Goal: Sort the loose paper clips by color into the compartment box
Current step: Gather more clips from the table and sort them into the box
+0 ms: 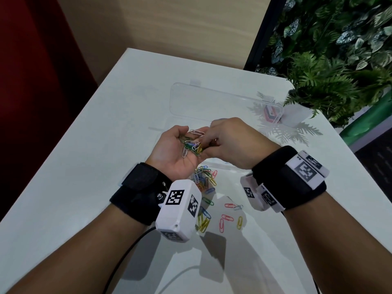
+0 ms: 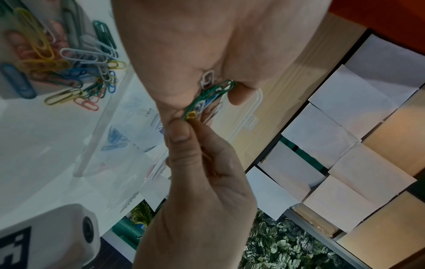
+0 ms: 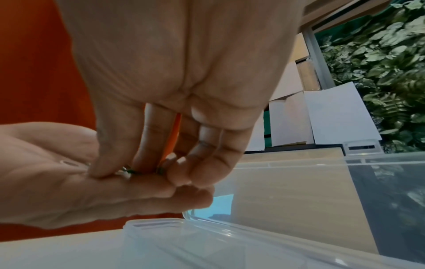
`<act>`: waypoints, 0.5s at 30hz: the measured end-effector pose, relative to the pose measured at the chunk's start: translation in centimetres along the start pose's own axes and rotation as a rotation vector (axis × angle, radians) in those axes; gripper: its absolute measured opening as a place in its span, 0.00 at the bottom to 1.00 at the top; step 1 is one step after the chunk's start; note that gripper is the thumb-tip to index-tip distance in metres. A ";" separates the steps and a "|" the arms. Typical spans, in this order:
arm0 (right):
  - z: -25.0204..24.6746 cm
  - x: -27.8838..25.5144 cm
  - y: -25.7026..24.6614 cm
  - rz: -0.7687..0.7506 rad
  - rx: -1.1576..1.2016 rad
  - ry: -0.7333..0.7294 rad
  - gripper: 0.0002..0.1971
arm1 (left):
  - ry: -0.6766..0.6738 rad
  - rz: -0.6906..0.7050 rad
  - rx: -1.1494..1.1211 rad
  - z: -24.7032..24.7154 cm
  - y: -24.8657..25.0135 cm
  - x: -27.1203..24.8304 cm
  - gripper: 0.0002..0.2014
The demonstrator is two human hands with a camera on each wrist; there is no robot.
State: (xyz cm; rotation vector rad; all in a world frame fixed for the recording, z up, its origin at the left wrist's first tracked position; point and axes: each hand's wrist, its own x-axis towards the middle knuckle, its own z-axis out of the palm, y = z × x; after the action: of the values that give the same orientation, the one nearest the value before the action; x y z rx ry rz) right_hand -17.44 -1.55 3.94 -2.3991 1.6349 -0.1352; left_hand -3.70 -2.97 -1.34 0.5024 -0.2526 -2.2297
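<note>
My left hand (image 1: 174,149) lies palm up above the table and carries a small bunch of green, white, blue and yellow paper clips (image 1: 192,145). The fingertips of my right hand (image 1: 206,143) reach into that palm. In the left wrist view its thumb and finger pinch the end of a yellow clip (image 2: 192,115) in the bunch. The clear compartment box (image 1: 222,100) stands open just behind the hands, its lid tilted back. Blue clips (image 2: 115,140) lie in one compartment. A pile of loose mixed clips (image 1: 203,179) lies on the white table (image 1: 84,166) below my wrists, with several scattered clips (image 1: 227,217) nearer me.
Green fern plants (image 1: 328,81) overhang the table's far right corner beside a small white container (image 1: 297,115). A dark cable (image 1: 131,247) runs under my left forearm. The table's left edge drops off to a dark red floor.
</note>
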 end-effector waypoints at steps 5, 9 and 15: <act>0.1 0.0 0.2 -0.016 0.046 0.085 0.06 | 0.036 0.011 -0.013 0.0 0.0 -0.1 0.27; -0.2 0.5 -0.3 0.027 0.103 0.242 0.06 | 0.080 0.006 0.027 0.2 -0.2 -0.4 0.26; 0.2 2.6 -2.9 -0.063 -0.098 0.124 0.09 | 0.151 -0.005 0.085 0.8 -0.2 -0.7 0.24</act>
State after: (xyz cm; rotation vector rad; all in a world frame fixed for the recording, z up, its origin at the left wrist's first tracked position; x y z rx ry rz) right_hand -13.77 -2.89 4.35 -2.5639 1.6556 -0.2246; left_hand -3.81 -2.29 -0.50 0.7144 -0.2686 -2.1797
